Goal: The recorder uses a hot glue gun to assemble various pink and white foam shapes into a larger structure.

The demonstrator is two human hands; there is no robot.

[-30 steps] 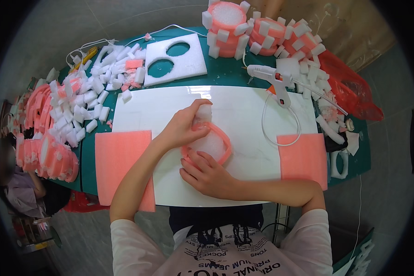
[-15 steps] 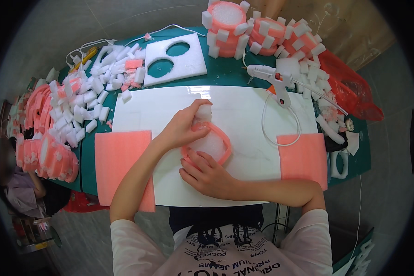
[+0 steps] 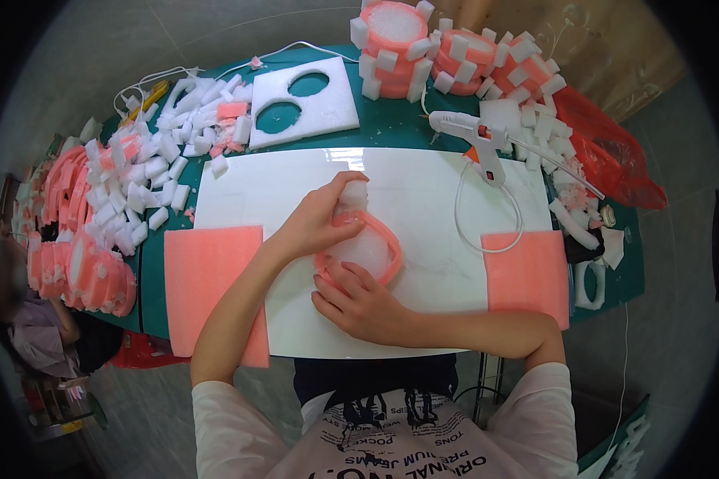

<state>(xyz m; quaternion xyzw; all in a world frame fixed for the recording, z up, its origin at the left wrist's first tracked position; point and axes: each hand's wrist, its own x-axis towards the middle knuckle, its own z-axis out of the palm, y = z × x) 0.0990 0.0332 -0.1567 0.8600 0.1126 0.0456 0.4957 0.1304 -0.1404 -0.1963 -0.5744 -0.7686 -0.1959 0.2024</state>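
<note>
On the white board [image 3: 443, 295] in front of me lies a round foam piece: a white foam disc [image 3: 369, 249] with a pink foam band [image 3: 395, 254] standing around it. My left hand [image 3: 318, 219] is closed on a small white foam block [image 3: 355, 196] at the far side of the band, fingers behind the block and thumb over the band's inner side. At the near left, my right hand [image 3: 361, 307] has its fingers curled over the band, gripping it. Both hands partly cover the band's left side.
A white glue gun [image 3: 471, 132] with its cable rests at the far right. Pink foam sheets [image 3: 208, 279] lie left and right. White foam blocks [image 3: 148, 172] pile up left, beside a foam sheet with two holes [image 3: 343, 104]. Pink foam cylinders [image 3: 391, 60] stand behind. Another person [image 3: 40, 327] is at far left.
</note>
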